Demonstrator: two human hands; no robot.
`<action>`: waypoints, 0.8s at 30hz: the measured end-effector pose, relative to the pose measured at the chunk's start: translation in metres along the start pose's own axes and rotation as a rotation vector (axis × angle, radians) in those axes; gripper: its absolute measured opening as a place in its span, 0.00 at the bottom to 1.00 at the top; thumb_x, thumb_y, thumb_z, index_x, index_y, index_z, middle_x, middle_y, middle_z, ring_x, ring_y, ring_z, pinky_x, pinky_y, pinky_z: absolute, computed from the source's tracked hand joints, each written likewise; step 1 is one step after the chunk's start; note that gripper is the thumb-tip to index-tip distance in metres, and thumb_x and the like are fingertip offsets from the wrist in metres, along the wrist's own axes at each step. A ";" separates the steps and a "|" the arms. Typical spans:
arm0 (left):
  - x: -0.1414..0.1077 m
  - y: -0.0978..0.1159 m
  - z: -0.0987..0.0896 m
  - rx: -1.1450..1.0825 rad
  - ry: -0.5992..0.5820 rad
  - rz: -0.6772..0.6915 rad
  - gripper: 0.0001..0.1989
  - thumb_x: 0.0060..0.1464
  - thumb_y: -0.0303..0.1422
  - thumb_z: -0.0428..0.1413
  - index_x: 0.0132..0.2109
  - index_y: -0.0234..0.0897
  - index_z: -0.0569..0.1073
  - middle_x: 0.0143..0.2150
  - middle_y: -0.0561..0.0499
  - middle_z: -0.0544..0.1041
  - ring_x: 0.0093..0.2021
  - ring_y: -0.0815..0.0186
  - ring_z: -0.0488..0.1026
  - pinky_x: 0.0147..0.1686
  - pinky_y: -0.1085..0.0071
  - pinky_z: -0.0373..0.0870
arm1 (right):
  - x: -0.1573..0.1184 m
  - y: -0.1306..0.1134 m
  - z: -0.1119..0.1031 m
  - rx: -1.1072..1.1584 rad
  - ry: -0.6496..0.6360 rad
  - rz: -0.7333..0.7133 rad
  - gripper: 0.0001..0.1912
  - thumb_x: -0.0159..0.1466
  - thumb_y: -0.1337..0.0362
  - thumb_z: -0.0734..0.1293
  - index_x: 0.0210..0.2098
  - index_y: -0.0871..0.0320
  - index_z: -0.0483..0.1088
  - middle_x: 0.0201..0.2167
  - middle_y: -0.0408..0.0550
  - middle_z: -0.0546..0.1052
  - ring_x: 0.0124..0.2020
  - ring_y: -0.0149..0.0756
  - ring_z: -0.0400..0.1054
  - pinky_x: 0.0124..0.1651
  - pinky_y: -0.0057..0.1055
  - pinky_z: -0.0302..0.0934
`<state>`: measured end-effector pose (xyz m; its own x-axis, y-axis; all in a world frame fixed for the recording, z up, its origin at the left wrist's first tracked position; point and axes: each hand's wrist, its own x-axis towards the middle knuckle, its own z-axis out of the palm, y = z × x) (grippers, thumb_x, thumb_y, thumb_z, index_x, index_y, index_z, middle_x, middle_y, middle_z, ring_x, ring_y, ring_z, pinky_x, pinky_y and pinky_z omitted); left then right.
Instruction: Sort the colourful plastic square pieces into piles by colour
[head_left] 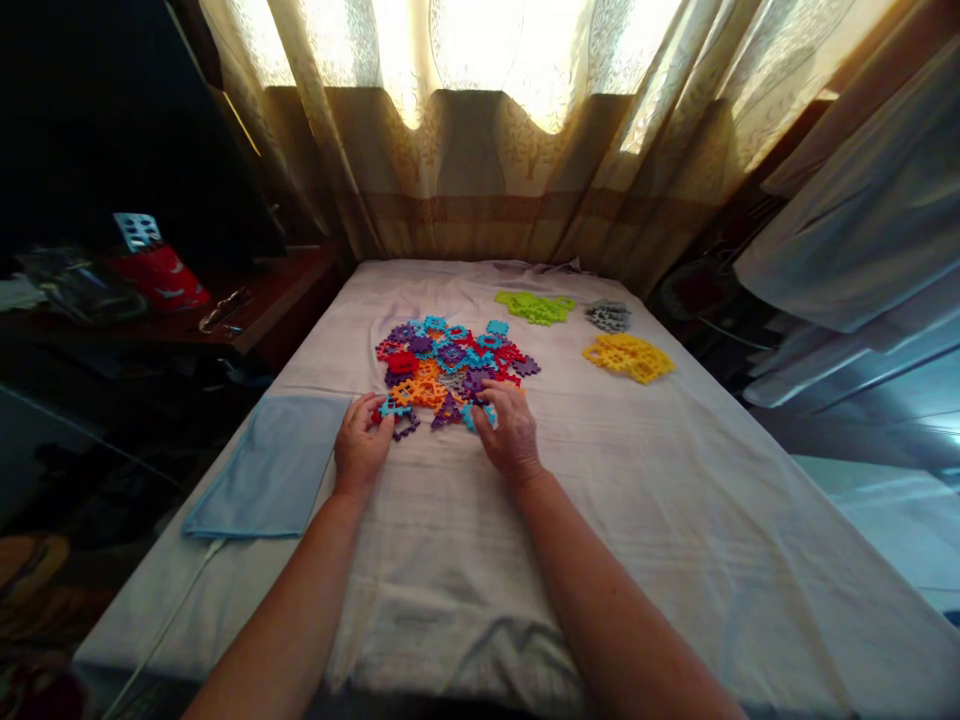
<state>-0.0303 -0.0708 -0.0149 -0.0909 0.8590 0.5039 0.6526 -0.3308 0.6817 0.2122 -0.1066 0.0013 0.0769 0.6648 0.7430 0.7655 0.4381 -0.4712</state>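
Observation:
A mixed pile of interlocking plastic pieces in red, purple, blue and orange, with a little grey, lies on the cloth-covered table. At the pile's near left edge rests my left hand, thumb and fingers apart beside a blue piece. My right hand reaches over the near right edge, its fingers bent and spread onto purple pieces. Its thumb lies by another blue piece. Neither hand visibly grips a piece, though the right fingertips are partly hidden among them.
Sorted heaps of green pieces, grey pieces and yellow pieces lie at the back right. A folded blue cloth with a cord is on the left. A dark side desk holds a red container.

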 end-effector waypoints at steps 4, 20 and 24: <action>0.000 -0.003 0.002 0.114 -0.049 0.082 0.20 0.54 0.40 0.56 0.52 0.38 0.74 0.58 0.41 0.74 0.58 0.55 0.71 0.62 0.56 0.65 | 0.003 0.055 -0.043 -0.250 0.042 0.354 0.08 0.63 0.62 0.62 0.40 0.56 0.69 0.40 0.55 0.77 0.45 0.46 0.70 0.53 0.46 0.62; 0.014 -0.006 0.005 0.203 -0.121 -0.001 0.19 0.53 0.38 0.54 0.52 0.39 0.75 0.50 0.45 0.78 0.51 0.57 0.74 0.55 0.60 0.70 | 0.001 0.059 -0.063 -0.525 -0.126 0.562 0.11 0.63 0.66 0.64 0.42 0.59 0.76 0.54 0.61 0.74 0.56 0.54 0.64 0.55 0.52 0.56; 0.027 -0.007 0.008 0.187 -0.122 0.001 0.17 0.53 0.37 0.54 0.48 0.38 0.76 0.48 0.44 0.78 0.50 0.57 0.75 0.54 0.60 0.70 | -0.001 0.036 -0.038 -0.409 -0.094 0.251 0.11 0.63 0.67 0.63 0.41 0.57 0.76 0.51 0.56 0.77 0.55 0.47 0.65 0.58 0.46 0.55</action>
<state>-0.0313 -0.0417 -0.0103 -0.0062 0.9034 0.4288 0.7816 -0.2631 0.5656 0.2639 -0.1140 0.0012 0.2479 0.7793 0.5755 0.9204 -0.0040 -0.3911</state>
